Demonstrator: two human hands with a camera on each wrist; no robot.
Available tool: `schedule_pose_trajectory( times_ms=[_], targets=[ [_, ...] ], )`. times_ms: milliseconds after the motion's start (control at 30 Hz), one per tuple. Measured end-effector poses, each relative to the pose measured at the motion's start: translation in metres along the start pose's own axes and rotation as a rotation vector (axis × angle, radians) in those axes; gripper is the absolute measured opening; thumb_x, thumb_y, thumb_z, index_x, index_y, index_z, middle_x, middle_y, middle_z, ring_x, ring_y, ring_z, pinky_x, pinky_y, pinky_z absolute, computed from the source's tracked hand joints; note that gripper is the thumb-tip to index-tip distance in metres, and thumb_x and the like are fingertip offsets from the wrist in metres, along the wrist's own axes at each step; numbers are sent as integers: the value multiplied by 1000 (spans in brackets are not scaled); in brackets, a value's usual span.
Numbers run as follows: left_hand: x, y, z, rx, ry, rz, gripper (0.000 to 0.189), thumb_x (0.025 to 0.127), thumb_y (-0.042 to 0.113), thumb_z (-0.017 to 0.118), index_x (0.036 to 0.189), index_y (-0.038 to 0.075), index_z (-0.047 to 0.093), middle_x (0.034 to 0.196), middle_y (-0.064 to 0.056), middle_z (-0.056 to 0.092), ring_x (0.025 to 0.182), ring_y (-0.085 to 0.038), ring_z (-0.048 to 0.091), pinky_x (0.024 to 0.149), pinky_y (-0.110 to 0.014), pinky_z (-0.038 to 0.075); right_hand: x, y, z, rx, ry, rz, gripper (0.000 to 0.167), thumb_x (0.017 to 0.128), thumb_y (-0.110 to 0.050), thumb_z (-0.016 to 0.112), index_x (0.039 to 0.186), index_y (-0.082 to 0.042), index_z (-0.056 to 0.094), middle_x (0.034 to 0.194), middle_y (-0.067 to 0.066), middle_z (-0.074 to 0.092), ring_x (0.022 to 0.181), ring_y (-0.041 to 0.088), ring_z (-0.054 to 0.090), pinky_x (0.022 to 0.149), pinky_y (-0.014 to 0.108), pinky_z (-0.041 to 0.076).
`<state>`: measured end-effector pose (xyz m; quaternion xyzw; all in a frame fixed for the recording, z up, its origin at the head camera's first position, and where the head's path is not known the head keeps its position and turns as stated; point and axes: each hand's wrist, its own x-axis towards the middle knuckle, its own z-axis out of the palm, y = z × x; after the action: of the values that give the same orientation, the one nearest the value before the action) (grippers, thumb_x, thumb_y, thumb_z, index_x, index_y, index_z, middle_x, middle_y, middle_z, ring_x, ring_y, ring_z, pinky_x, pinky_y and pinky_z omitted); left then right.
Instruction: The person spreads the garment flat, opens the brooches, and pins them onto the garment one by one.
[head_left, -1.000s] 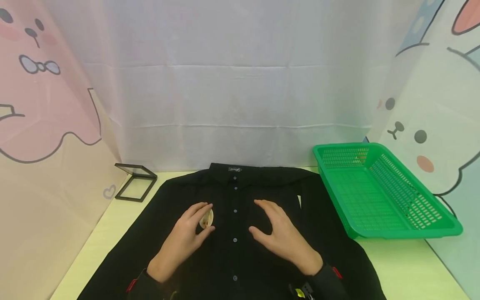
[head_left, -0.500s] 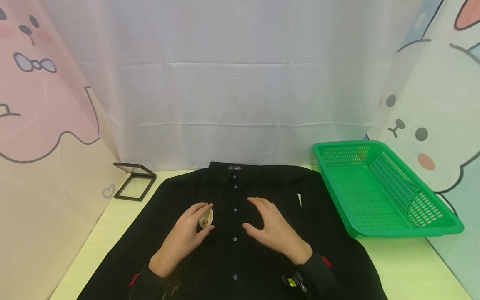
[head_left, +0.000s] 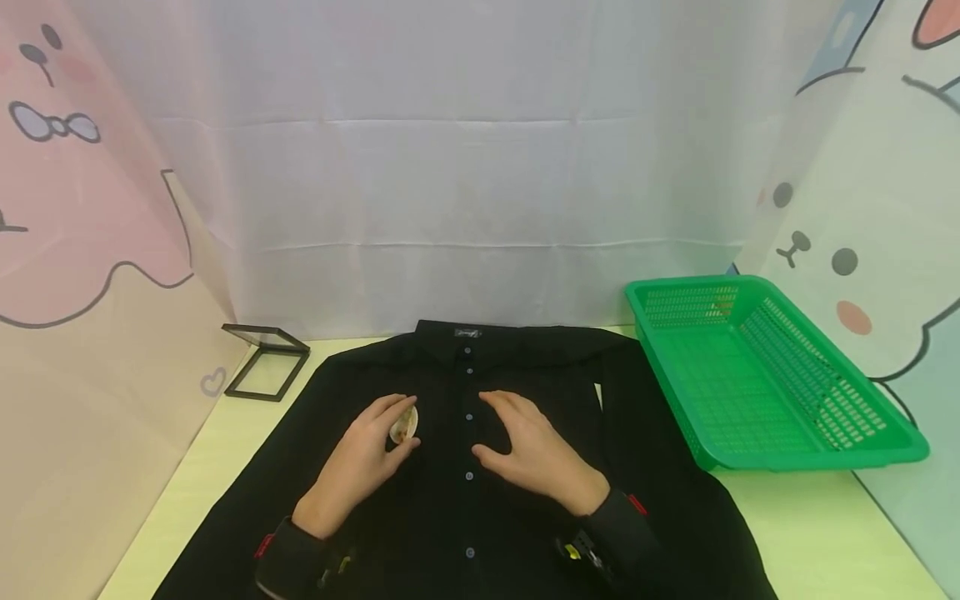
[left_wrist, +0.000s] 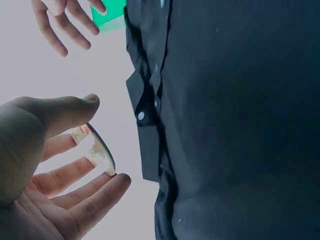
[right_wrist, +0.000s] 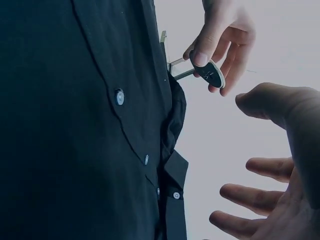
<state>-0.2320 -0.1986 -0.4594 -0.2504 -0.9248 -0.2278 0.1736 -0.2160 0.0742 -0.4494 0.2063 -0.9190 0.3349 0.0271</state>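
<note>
A black button-up shirt (head_left: pixel 525 367) lies spread out front side up, its collar at the far side. Over its left half, my left hand (head_left: pixel 360 458) holds a small round badge-like disc (head_left: pixel 404 425) between thumb and fingers. The disc's pale patterned face shows in the head view; in the right wrist view its dark back carries a small light mark (right_wrist: pixel 209 74). My right hand (head_left: pixel 543 458) is just right of the button row, thumb and fingers apart, with nothing in it. Fingers of my right hand (left_wrist: pixel 65 22) also appear at the top of the left wrist view.
A green plastic basket (head_left: pixel 750 458) stands on the right, overlapping the sleeve side. At the back left, an open thin black-framed case (head_left: pixel 270 358) with a clear lid lies on the pale yellow table (head_left: pixel 187 492). Printed curtains hang at the back and sides.
My right hand has moved left, toward the button row. My left hand shifts slightly left and up, with the disc still in its grip.
</note>
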Motion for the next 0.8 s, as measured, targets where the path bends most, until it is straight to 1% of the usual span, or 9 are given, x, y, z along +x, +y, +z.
schedule_pose_trajectory(
  times_ms=[133, 333, 433, 567, 800],
  targets=[
    [4, -4, -6, 9, 12, -23, 61, 77, 11, 91, 133, 3, 67, 130, -18, 65, 116, -35, 67, 92, -48, 58, 6, -3, -2, 2, -3, -7, 72, 91, -38, 76, 153, -13, 49, 153, 12, 51, 142, 35, 47, 114, 55, 43],
    [9, -7, -12, 3, -20, -47, 61, 80, 13, 90, 135, 3, 66, 133, -19, 64, 119, -37, 65, 96, -49, 57, 16, -6, -5, 15, 6, -18, 71, 91, -35, 76, 152, -12, 49, 153, 14, 50, 142, 36, 46, 113, 56, 44],
    [10, -9, -13, 2, -22, -51, 61, 81, 13, 89, 135, 2, 66, 134, -19, 63, 119, -37, 65, 97, -50, 57, 22, -7, -6, 20, 4, -21, 70, 92, -35, 75, 152, -10, 48, 153, 15, 49, 142, 36, 46, 113, 55, 44],
    [12, -13, -12, 4, -16, -59, 60, 81, 12, 89, 135, 2, 66, 134, -19, 63, 119, -37, 66, 97, -50, 57, 30, -8, -6, 24, -17, -2, 71, 93, -36, 74, 154, -12, 46, 155, 14, 47, 144, 36, 44, 114, 56, 43],
    [13, -18, -10, 2, -21, -96, 60, 82, 13, 88, 136, 2, 65, 135, -20, 63, 119, -38, 65, 96, -51, 57, 42, -6, -3, 54, -40, 24, 72, 94, -37, 73, 155, -13, 45, 158, 14, 45, 146, 36, 43, 115, 56, 42]
  ],
)
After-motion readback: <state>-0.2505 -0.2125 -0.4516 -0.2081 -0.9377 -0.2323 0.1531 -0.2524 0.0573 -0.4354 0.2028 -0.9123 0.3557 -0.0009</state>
